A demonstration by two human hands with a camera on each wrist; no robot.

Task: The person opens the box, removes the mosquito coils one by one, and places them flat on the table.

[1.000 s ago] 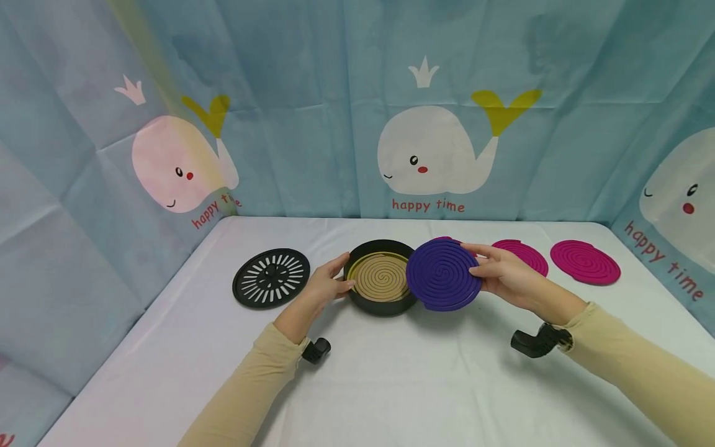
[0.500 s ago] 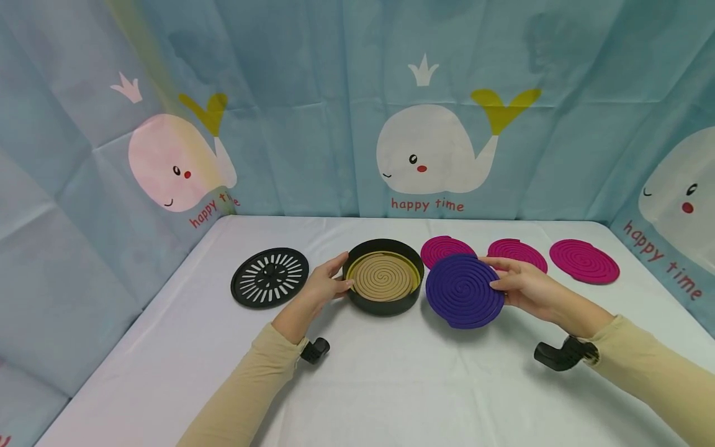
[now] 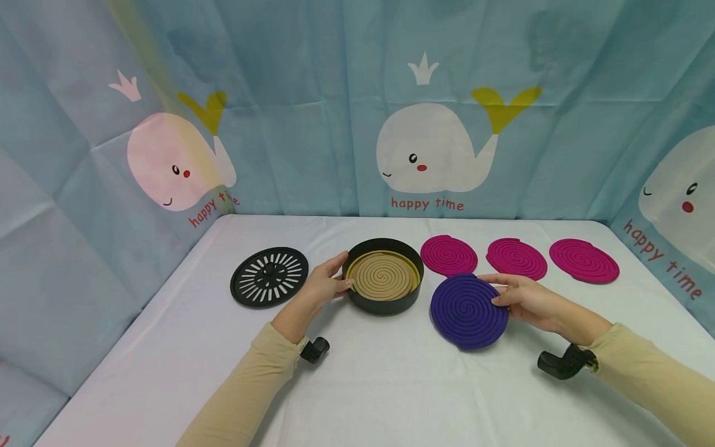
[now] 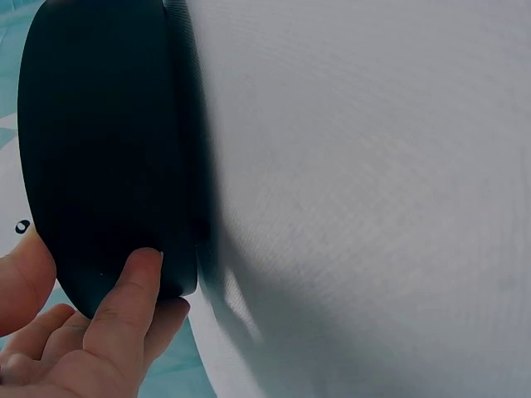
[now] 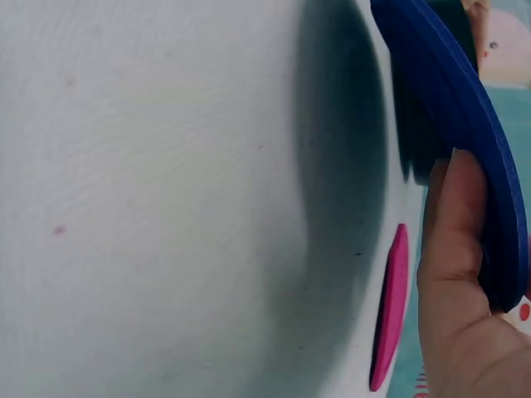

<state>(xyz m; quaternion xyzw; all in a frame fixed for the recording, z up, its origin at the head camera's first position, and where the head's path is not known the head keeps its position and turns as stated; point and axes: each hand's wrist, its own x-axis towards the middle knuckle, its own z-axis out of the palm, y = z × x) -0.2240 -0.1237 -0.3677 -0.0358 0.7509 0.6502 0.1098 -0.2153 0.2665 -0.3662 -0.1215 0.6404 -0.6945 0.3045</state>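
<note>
My right hand (image 3: pixel 527 301) pinches a purple spiral coaster (image 3: pixel 468 310) by its right edge. In the right wrist view the coaster (image 5: pixel 465 99) is tilted above the white table, its shadow below. My left hand (image 3: pixel 318 287) grips the left side of a round black holder (image 3: pixel 385 307), which stands on the table. In the left wrist view the fingers (image 4: pixel 124 315) lie on the holder's outer wall (image 4: pixel 99 141), with the thumb near its rim. Inside the holder lies a tan spiral coaster (image 3: pixel 382 276), with a yellow edge showing around it.
Three magenta spiral coasters, a left one (image 3: pixel 449 255), a middle one (image 3: pixel 516 258) and a right one (image 3: pixel 584 261), lie in a row at the back right. A black slotted disc (image 3: pixel 269 277) lies left of the left hand. A blue whale-print curtain (image 3: pixel 313 155) hangs behind.
My right hand has carried the purple coaster from beside the holder's rim to the right and toward me, uncovering the left magenta coaster. The left hand has stayed at the holder.
</note>
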